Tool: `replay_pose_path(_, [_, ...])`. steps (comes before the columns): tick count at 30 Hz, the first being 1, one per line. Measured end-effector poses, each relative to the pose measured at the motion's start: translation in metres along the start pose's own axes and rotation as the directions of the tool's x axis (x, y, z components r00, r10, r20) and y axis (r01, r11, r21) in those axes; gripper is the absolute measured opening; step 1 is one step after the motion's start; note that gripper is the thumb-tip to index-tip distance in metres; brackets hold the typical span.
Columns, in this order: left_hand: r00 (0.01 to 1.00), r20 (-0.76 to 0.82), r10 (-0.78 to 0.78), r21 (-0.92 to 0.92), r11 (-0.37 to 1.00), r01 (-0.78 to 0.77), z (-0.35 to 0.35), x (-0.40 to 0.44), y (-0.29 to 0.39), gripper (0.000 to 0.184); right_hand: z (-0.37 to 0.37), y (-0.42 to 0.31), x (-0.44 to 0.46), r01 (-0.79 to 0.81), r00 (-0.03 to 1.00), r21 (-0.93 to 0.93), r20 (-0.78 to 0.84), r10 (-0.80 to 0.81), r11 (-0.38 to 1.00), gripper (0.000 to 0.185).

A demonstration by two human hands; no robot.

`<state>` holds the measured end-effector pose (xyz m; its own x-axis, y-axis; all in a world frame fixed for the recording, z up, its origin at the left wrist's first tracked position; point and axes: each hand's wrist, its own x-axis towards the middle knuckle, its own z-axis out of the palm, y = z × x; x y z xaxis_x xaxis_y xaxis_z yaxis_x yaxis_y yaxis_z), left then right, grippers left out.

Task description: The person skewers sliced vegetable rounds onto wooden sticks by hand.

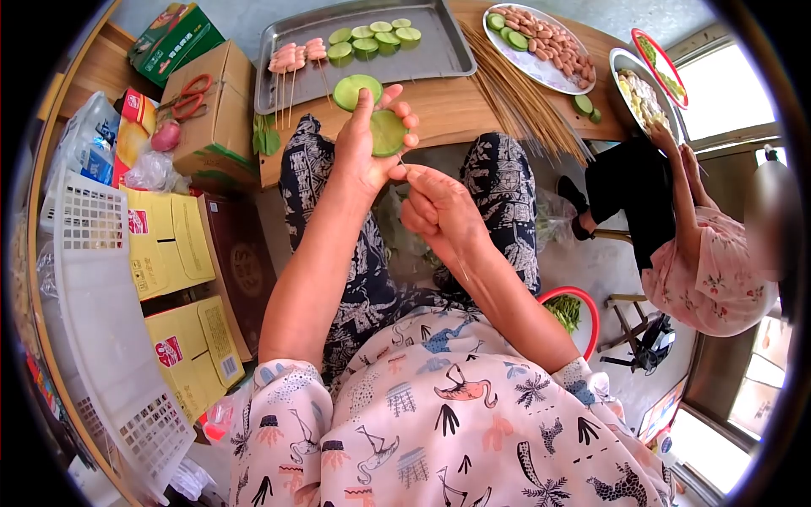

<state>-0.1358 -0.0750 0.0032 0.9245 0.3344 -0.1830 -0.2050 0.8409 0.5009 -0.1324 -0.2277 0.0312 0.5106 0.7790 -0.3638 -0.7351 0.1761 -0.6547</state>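
Observation:
My left hand [361,145] is closed on two round, pale green vegetable slices with thin green rims. The upper slice [356,91] lies at the thumb, and the lower slice [389,133] rests against the curled fingers. Just below, my right hand [439,207] pinches a thin bamboo skewer [465,267]. Its upper end points at the lower slice; whether it enters the slice is hidden by my fingers. Beyond my hands, a metal tray [448,68] carries skewered green slices [365,46] and skewered pink sausage pieces [289,59].
Bare skewers [519,101] lie across the wooden table [439,114]. A white plate [498,46] holds small sausages and green pieces. At right, another person [710,262] reaches into a metal bowl [621,63]. Boxes [173,241] and a white plastic basket [97,296] stand at left.

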Motion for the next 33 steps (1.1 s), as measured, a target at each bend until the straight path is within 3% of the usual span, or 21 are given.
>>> replay_pose_path(5, [1.0,-0.003,-0.022,0.03,0.999,0.022,0.004,-0.005,-0.007,0.053,0.0,0.0,0.008,0.029,0.999,-0.019,-0.036,-0.029,0.999,0.02])
replay_pose_path(9, [0.993,-0.106,-0.048,0.07,0.996,0.056,0.012,-0.007,0.0,0.08,-0.009,-0.002,0.009,0.058,0.997,-0.121,-0.036,-0.063,0.991,0.02])
replay_pose_path(10, [0.993,-0.107,-0.048,0.071,0.996,0.056,0.011,-0.005,0.001,0.08,-0.011,-0.003,0.007,0.058,0.997,-0.12,-0.036,-0.063,0.991,0.02])
replay_pose_path(12, [0.998,-0.047,0.041,-0.042,0.998,-0.043,0.007,0.001,0.006,0.086,-0.015,-0.004,0.003,0.081,0.995,-0.227,-0.032,-0.09,0.97,0.019])
replay_pose_path(16, [0.985,-0.066,0.16,0.043,0.987,-0.157,0.005,0.007,0.018,0.079,-0.016,-0.004,-0.005,0.091,0.995,-0.347,-0.004,-0.099,0.934,0.021])
replay_pose_path(18, [0.988,0.001,0.153,0.018,0.988,-0.153,-0.007,0.01,0.019,0.074,-0.016,-0.003,-0.008,0.083,0.995,-0.39,-0.014,-0.096,0.917,0.021])
replay_pose_path(20, [0.976,0.168,0.142,-0.078,0.988,-0.13,-0.012,0.012,0.019,0.066,-0.017,-0.003,-0.01,0.083,0.996,-0.374,-0.006,-0.092,0.924,0.021])
replay_pose_path(23, [0.983,0.142,0.115,-0.07,0.992,-0.106,-0.007,0.006,0.016,0.06,-0.015,-0.004,-0.011,0.069,0.997,-0.33,-0.001,-0.073,0.941,0.021])
replay_pose_path(26, [0.983,0.173,0.069,-0.136,0.99,-0.045,-0.003,0.005,0.002,0.058,-0.011,-0.008,-0.008,0.049,0.999,-0.285,-0.003,-0.052,0.957,0.021])
replay_pose_path(33, [0.971,0.208,0.115,-0.115,0.989,-0.092,0.004,-0.002,0.004,0.067,-0.016,-0.005,-0.004,0.105,0.994,-0.334,0.02,-0.105,0.937,0.022])
